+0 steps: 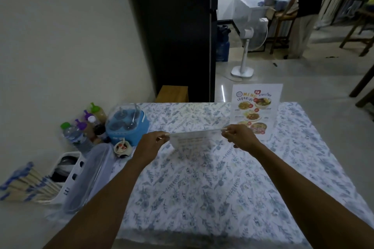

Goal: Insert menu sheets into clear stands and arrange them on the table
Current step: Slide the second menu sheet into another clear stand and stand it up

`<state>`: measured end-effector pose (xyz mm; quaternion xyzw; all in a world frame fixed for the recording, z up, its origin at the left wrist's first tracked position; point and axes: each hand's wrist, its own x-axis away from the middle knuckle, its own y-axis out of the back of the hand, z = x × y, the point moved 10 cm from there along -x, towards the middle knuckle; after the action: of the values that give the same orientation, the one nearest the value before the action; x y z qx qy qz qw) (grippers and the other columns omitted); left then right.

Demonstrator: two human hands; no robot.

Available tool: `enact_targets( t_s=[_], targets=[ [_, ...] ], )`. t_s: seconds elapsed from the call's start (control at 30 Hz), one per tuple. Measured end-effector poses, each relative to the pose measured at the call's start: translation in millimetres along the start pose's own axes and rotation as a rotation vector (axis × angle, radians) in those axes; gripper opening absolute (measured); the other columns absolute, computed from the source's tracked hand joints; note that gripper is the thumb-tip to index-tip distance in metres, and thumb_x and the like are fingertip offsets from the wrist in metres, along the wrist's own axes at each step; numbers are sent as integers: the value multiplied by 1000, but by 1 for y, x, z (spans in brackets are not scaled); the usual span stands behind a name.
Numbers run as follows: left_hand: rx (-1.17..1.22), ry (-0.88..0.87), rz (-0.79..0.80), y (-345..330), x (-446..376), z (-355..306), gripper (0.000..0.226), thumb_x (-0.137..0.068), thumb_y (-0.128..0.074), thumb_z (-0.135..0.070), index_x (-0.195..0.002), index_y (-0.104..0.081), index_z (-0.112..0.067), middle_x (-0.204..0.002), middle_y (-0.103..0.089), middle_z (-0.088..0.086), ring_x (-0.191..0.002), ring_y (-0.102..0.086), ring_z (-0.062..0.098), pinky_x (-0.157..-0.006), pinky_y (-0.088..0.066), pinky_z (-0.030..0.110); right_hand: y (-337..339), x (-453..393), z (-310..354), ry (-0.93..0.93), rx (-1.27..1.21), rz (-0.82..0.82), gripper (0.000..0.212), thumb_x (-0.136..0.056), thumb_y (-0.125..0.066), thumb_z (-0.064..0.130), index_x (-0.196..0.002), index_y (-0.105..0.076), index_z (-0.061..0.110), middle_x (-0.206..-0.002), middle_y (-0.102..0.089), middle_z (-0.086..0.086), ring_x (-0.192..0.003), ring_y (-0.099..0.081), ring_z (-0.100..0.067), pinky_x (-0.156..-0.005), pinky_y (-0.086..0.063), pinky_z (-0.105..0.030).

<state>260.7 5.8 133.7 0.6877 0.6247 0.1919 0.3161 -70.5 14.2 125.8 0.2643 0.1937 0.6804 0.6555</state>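
Left hand (150, 142) and right hand (239, 136) each pinching a top corner of a clear stand (193, 141) with a faintly printed sheet inside, held just above the middle of the floral tabletop (202, 198). Behind the right hand, a finished colour menu stand (256, 105) upright near the far edge. Off to the left: a blue condiment caddy (127, 124), sauce bottles (89, 125), a white cutlery holder (66, 170)
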Motion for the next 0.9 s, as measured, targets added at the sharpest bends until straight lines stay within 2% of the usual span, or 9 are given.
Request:
enact_targets(
  t_s=[0.13,0.23,0.33,0.43,0.5,0.7,0.8,0.9],
  targets=[
    [-13,16,-42,6,-26,3,14,-96,-64,-30,-97,-75,-20,-86,-74,-1,-78,-67,11,-73,-52,34,2,-23,4,15,6,-28,22,-94,-65,30,-106,-72,12,-99,-75,-9,-83,-72,-31,-74,-62,-52],
    [-42,43,-62,9,-47,7,21,-97,-62,-36,-94,-74,-19,-82,-72,-1,-73,-65,6,-68,-51,31,1,-43,7,28,43,-71,20,-95,-64,29,-104,-72,14,-103,-76,-10,-88,-71,-26,-79,-61,-50],
    [-36,64,-43,7,-69,15,18,-95,-63,-37,-89,-72,-23,-78,-71,-6,-68,-63,1,-64,-48,27,-1,-63,4,25,40,-104,21,-95,-63,30,-107,-72,15,-105,-76,-10,-87,-71,-23,-76,-61,-47],
    [-25,68,-28,4,-92,20,11,-95,-66,-33,-88,-70,-26,-81,-72,-8,-73,-65,1,-69,-50,27,-3,-82,2,27,35,-133,22,-95,-62,31,-110,-71,17,-108,-76,-7,-89,-71,-19,-75,-59,-40],
    [-25,61,-15,2,-104,23,5,-95,-66,-31,-91,-69,-29,-83,-70,-13,-75,-64,-3,-70,-50,20,-3,-92,1,30,53,-159,21,-95,-62,32,-108,-70,18,-108,-76,-5,-93,-70,-18,-76,-57,-36],
    [17,33,44,-5,-131,34,7,-94,-69,-27,-94,-70,-34,-87,-71,-23,-82,-67,-12,-69,-48,6,-8,-116,-5,-1,78,-194,20,-95,-62,34,-107,-68,21,-108,-75,-4,-96,-69,-20,-79,-58,-40],
    [-12,32,78,-9,-138,41,6,-93,-69,-29,-96,-70,-34,-88,-71,-22,-85,-67,-11,-73,-51,10,-10,-121,-4,4,109,-188,19,-96,-59,34,-107,-66,20,-107,-75,-4,-93,-70,-22,-74,-58,-38],
    [-34,45,78,-14,-142,48,5,-93,-69,-29,-95,-71,-32,-89,-72,-18,-84,-69,-4,-77,-55,21,-14,-123,-4,-4,125,-171,19,-97,-58,36,-108,-65,22,-98,-76,-2,-86,-71,-19,-70,-59,-37]
  ],
)
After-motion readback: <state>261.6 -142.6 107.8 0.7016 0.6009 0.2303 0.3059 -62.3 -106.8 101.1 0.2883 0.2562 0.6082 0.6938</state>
